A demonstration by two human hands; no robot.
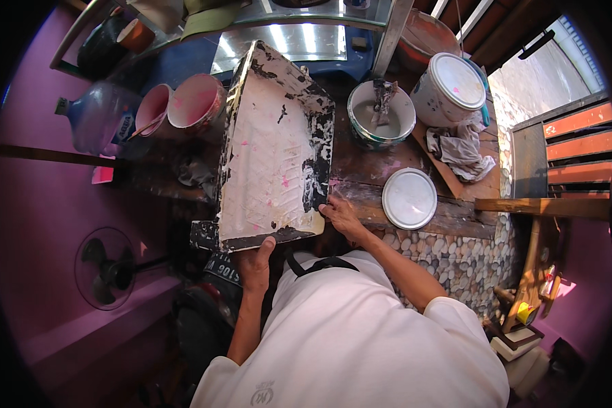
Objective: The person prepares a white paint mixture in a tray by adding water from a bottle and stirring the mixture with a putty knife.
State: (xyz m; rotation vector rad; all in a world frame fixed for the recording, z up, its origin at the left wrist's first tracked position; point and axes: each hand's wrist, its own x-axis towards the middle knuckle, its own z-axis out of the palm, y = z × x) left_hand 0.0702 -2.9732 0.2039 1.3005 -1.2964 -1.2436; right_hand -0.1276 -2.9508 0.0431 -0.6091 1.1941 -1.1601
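A black paint tray [272, 149], crusted with dried white paint and a few pink flecks, is held up in front of me over the near edge of the wooden table. My left hand [255, 264] grips its near edge, thumb on top. At its near right corner my right hand [341, 216] grips the side, thumb over the rim; its other fingers are partly hidden. To the right of the tray, a white bucket [354, 107] holds greyish liquid and a paint-smeared brush or scraper [383, 109]. A round white lid [409, 198] lies flat on the table near my right hand.
Two pink-stained buckets [196, 102] and a large clear water jug [102, 117] stand at the left. A lidded white pail [449, 88] and a crumpled rag [461, 149] are at the right. Behind stands a glass display case [282, 47]. A fan [109, 270] is at lower left.
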